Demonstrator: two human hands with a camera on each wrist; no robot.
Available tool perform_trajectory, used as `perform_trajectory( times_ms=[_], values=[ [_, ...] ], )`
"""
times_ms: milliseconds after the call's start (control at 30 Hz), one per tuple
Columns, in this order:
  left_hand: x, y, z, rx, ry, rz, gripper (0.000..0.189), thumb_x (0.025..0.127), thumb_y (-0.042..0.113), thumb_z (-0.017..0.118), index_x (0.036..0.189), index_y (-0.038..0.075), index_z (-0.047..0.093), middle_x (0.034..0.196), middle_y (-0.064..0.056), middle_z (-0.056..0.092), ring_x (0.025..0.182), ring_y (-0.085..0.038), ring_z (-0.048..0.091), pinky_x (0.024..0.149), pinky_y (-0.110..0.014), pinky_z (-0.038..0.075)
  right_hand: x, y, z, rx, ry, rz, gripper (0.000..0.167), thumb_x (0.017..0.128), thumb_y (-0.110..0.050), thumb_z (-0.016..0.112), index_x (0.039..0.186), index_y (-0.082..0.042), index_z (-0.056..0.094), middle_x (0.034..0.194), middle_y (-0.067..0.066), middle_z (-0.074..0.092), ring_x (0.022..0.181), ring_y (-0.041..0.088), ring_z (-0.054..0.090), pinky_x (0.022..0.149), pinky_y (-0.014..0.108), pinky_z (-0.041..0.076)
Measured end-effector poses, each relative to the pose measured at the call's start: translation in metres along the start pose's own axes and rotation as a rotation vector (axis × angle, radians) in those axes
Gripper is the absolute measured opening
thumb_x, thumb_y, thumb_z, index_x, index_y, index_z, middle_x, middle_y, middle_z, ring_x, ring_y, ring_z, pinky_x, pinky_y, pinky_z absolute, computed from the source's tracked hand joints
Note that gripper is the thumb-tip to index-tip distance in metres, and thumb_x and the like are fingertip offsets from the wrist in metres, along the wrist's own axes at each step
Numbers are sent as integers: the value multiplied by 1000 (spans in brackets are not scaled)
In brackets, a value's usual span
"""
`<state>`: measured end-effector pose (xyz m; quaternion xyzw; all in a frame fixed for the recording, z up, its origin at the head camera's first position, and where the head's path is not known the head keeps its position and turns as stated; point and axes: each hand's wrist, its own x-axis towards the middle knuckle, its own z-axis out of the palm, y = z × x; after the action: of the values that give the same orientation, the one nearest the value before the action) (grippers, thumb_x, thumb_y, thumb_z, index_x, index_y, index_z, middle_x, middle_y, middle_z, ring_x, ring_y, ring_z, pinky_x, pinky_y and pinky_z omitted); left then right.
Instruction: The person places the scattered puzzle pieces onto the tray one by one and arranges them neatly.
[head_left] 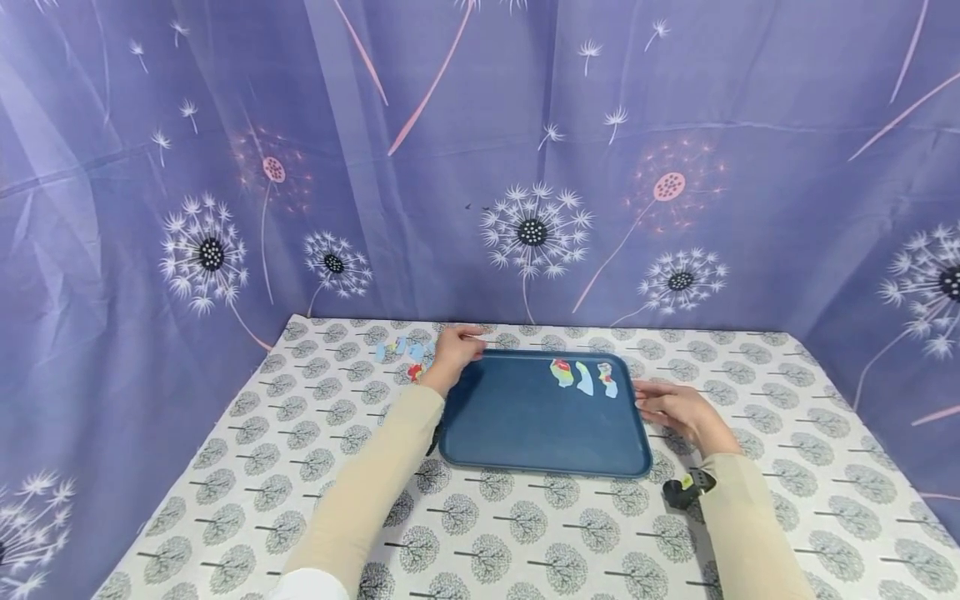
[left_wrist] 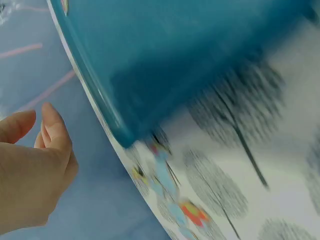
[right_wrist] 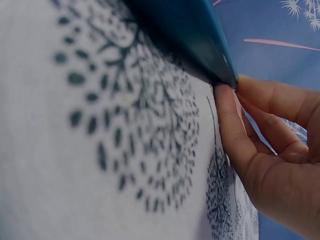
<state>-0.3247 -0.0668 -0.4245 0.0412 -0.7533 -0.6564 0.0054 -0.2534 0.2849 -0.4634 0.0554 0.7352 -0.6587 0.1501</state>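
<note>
A dark blue rectangular tray point(head_left: 547, 421) is over the patterned tablecloth; three flat colourful cutout pieces, including a narrow pale blue piece point(head_left: 584, 378), lie near its far right corner. My right hand point(head_left: 675, 410) is at the tray's right side, and the right wrist view shows its thumb and finger pinching the rim point(right_wrist: 220, 55). Near the far left corner is my left hand point(head_left: 452, 357), its fingers loosely bent with nothing between them. In the left wrist view that hand point(left_wrist: 37, 167) appears apart from the tray point(left_wrist: 165, 55).
Several more cutouts lie left of the tray, among them light blue pieces point(head_left: 412, 350) and a red piece point(head_left: 415, 372). The tablecloth point(head_left: 487, 533) has a tree print. A purple dandelion curtain point(head_left: 450, 208) hangs behind the table and along its sides.
</note>
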Motion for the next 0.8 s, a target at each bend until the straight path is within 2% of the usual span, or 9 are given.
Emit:
perform_trajectory(
  times_ms=[233, 433, 633, 733, 800],
  values=[
    [2, -12, -34, 36, 103, -40, 30, 88, -9, 60, 118, -11, 60, 98, -18, 63, 102, -42, 62, 88, -39, 57, 0, 1, -2, 69, -22, -1, 63, 86, 13, 57, 142, 15, 29, 103, 0, 64, 89, 5, 63, 90, 25, 55],
    [0, -24, -54, 134, 157, -70, 29, 86, -5, 64, 114, -9, 62, 98, -19, 63, 91, -35, 66, 82, -38, 59, 1, 1, -3, 53, -27, -8, 63, 86, 13, 57, 142, 15, 28, 105, 1, 63, 89, 4, 63, 90, 24, 55],
    [-4, -30, -64, 211, 150, -161, 33, 85, -1, 68, 117, -7, 60, 110, -25, 62, 90, -34, 69, 84, -40, 58, -1, 0, -2, 38, -29, -6, 64, 86, 12, 57, 143, 14, 27, 116, 11, 60, 91, 4, 62, 91, 25, 54],
    [-3, -36, -66, 219, 139, -195, 39, 84, -3, 70, 119, -10, 58, 116, -28, 59, 94, -36, 67, 86, -38, 58, -1, 0, -2, 41, -28, -6, 64, 86, 13, 57, 143, 15, 27, 113, 10, 61, 90, 5, 62, 91, 25, 55],
    [-2, -40, -66, 273, 144, -192, 41, 82, -2, 72, 120, -10, 58, 118, -28, 59, 95, -36, 67, 85, -36, 59, -2, 0, -2, 44, -29, -9, 64, 86, 13, 57, 142, 16, 26, 109, 7, 62, 89, 4, 62, 90, 25, 55]
  ],
)
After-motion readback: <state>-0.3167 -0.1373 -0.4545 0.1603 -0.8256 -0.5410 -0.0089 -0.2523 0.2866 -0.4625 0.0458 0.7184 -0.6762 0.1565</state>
